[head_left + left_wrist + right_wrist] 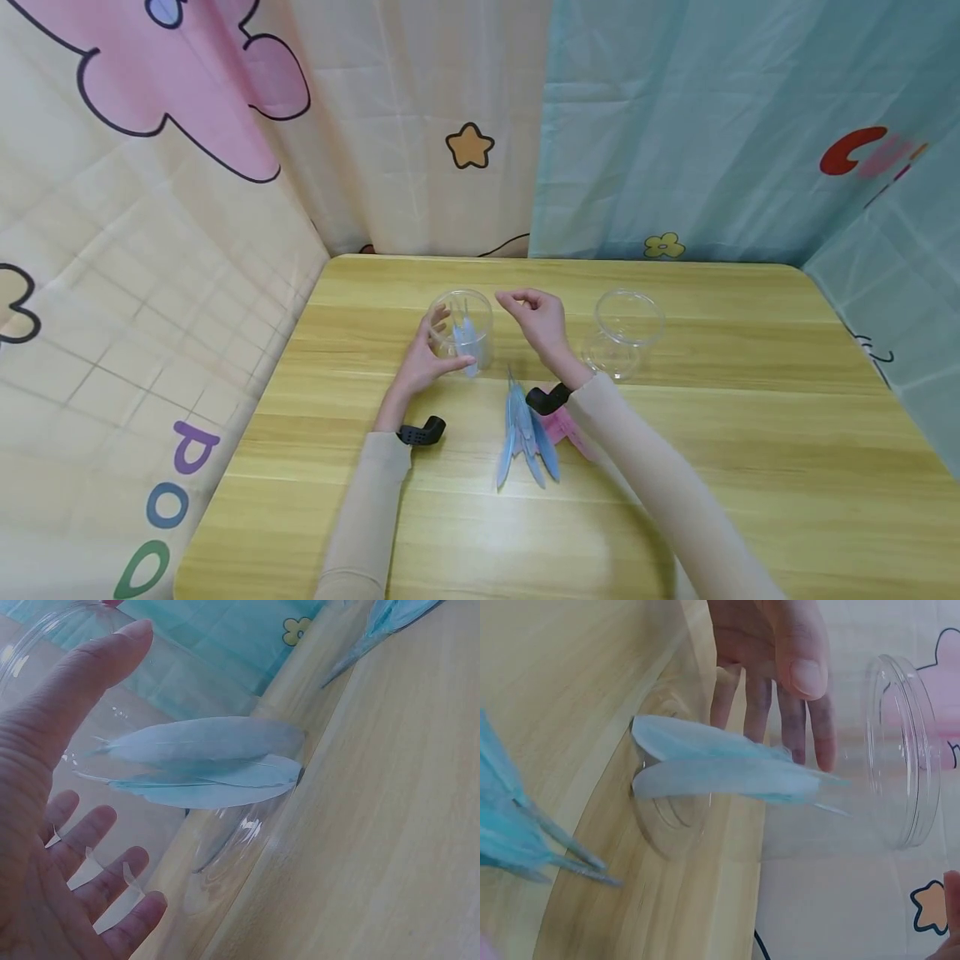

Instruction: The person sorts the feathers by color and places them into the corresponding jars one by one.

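Observation:
My left hand (pixel 423 365) holds the side of a clear, wide-mouthed jar (pixel 486 321), thumb on the near side and fingers around the far left. Two pale blue feathers (pixel 727 776) stand inside it, their quills pointing up toward the rim. Just right of the jar's rim is my right hand (pixel 542 323), its fingers bent with nothing visible between them. Only bits of its fingertips (pixel 951 900) show at the edge of the right wrist view, with a gap between them. A pile of blue feathers (pixel 525 429) lies on the table below the right wrist.
Pink feathers (pixel 558 425) lie beside the blue pile, partly hidden by the right forearm. A second clear jar (pixel 630 337) stands on the wooden table (pixel 750 417) to the right. Patterned curtains (pixel 420 167) hang along the table's back and sides.

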`<state>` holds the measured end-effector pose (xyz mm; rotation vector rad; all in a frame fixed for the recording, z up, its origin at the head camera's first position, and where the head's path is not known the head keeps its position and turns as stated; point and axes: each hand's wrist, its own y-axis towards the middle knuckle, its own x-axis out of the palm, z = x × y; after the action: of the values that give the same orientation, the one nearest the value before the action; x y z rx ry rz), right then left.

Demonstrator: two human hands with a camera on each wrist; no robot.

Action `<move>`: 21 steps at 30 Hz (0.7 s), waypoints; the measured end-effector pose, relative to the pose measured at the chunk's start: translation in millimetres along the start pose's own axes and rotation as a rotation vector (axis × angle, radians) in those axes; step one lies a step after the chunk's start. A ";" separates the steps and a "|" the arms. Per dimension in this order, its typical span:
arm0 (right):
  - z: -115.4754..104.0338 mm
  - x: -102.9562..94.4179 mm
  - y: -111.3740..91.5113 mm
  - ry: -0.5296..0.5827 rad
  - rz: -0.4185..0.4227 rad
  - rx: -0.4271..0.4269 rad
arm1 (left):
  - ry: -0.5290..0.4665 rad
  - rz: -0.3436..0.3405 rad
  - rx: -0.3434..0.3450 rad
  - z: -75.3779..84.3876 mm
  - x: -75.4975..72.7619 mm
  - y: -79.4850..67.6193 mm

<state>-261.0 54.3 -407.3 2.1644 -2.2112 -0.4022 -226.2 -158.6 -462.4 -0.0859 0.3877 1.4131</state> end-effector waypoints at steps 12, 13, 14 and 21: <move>8.0 -33.5 -12.9 -0.374 -0.313 0.111 | 0.013 0.012 -0.013 -9.6 -0.9 5.3; 9.1 -35.4 -14.1 -0.421 -0.353 0.106 | 0.013 0.014 -0.011 -9.5 -1.2 5.4; 9.6 -36.9 -15.5 -0.457 -0.393 0.102 | 0.011 0.015 -0.010 -9.1 -1.3 5.6; 17.3 -47.4 -26.2 -0.562 -0.625 0.117 | 0.022 0.011 -0.020 -10.4 0.2 4.4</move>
<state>-236.9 103.9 -421.5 3.0909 -1.6955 -1.0255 -232.7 -160.6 -471.5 -0.1158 0.3923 1.4280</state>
